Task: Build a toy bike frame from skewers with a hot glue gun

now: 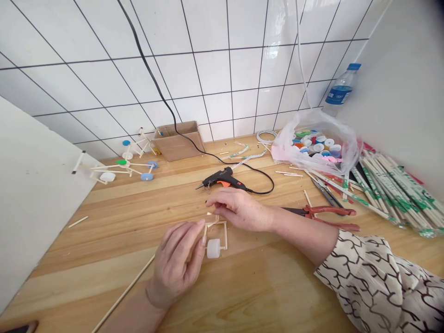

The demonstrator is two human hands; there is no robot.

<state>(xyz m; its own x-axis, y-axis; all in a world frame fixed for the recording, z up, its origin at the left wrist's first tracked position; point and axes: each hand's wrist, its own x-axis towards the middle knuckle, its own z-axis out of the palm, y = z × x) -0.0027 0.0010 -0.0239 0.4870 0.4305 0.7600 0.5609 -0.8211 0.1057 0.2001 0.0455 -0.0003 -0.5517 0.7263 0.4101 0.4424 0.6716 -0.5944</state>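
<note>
Pale wooden-stick rectangular frame [226, 236]: on the wood-grain worktop [270, 282], between both hands; white cylindrical plastic cap [213, 249] at its 6 o'clock.
Left hand [176, 259]: fingers pinch the frame's left edge, apparently to steady it.
Right hand [241, 210]: fingers curled at frame's 12 o'clock; grasp cannot be told.
Black glue gun [222, 176]: 12 o'clock, presumably for easy reach.
Translucent plastic bag [282, 152]: 2 o'clock; holds multicoloured caps [318, 147].
Brown cardboard box [182, 144]: 11 o'clock; contents hidden.

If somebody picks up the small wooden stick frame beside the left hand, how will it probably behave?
The stick frame is probably light and rather fragile, because its sticks look thin. The white cap looks rounded, so it might roll if pushed.
</note>
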